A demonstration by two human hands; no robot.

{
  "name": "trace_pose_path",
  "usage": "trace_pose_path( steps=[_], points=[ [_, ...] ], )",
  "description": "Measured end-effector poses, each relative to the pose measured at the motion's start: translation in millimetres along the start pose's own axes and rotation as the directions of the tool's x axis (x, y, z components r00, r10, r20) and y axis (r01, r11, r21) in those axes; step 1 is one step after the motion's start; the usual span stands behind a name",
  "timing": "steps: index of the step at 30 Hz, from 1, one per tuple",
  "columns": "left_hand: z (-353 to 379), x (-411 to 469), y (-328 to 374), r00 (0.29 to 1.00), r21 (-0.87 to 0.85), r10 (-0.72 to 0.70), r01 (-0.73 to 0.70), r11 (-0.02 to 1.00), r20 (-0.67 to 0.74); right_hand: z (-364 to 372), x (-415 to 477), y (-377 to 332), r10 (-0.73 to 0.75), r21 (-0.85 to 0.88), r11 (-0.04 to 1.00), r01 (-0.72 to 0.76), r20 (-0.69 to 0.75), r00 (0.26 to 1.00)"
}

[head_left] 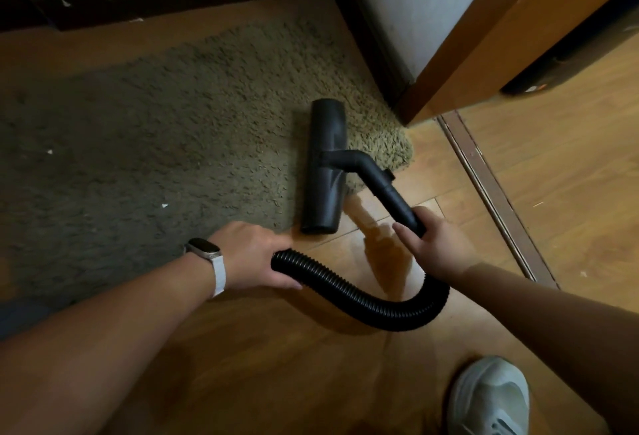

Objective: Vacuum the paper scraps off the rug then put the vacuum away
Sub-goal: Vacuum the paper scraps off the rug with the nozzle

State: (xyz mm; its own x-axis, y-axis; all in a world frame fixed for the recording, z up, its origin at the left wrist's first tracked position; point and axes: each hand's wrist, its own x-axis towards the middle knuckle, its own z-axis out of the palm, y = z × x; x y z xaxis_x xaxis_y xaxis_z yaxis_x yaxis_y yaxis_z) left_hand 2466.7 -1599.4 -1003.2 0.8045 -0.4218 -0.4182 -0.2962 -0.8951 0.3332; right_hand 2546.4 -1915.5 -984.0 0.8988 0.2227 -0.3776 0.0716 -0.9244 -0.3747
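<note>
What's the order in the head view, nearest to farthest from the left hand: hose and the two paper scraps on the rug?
1. Hose, held by the left hand.
2. Nearer scrap, ahead-left on the rug.
3. Farther scrap, far left.

home room, shag rug point(173, 116), wood floor point(276, 365)

End of hose point(363, 299) hidden inside left hand point(256, 254); its join to the tube point(390, 192) hidden behind right hand point(435, 248). Bottom edge cuts the shoe point(491, 396). Left edge crops the rug point(138, 123). On it, white specks point(164, 205) too small to identify. Right edge crops a dark box point(581, 54).
</note>
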Motion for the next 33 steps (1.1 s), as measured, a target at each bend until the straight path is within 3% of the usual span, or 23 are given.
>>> trace_pose_path(
  steps=[8, 15, 19, 23, 28, 33],
  points=[
    [2, -42, -4, 0.999, -0.016, -0.048, 0.048, 0.999, -0.021, 8, 52, -63, -0.289, -0.09, 0.948, 0.306, 0.169, 0.942],
    [2, -88, -6, 0.993, -0.011, -0.101, 0.1, 0.995, -0.069, 35, 74, -170, -0.52, -0.198, 0.758, 0.621, 0.392, 0.759],
    [1, -111, -16, 0.978, -0.02, -0.189, 0.188, 0.982, -0.086, 56, 79, -218, -0.541, -0.262, 0.662, 0.703, 0.482, 0.689],
    [5, -125, -29, 0.954, 0.008, -0.267, 0.271, 0.963, -0.137, 64, 88, -228, -0.519, -0.326, 0.667, 0.67, 0.442, 0.732],
    [0, -123, -39, 0.919, 0.045, -0.369, 0.378, 0.925, -0.14, 47, 107, -196, -0.416, -0.307, 0.806, 0.506, 0.313, 0.854],
    [-8, -119, -52, 0.932, 0.076, -0.343, 0.353, 0.933, -0.117, 40, 107, -187, -0.345, -0.329, 0.847, 0.419, 0.26, 0.902]
  ],
)
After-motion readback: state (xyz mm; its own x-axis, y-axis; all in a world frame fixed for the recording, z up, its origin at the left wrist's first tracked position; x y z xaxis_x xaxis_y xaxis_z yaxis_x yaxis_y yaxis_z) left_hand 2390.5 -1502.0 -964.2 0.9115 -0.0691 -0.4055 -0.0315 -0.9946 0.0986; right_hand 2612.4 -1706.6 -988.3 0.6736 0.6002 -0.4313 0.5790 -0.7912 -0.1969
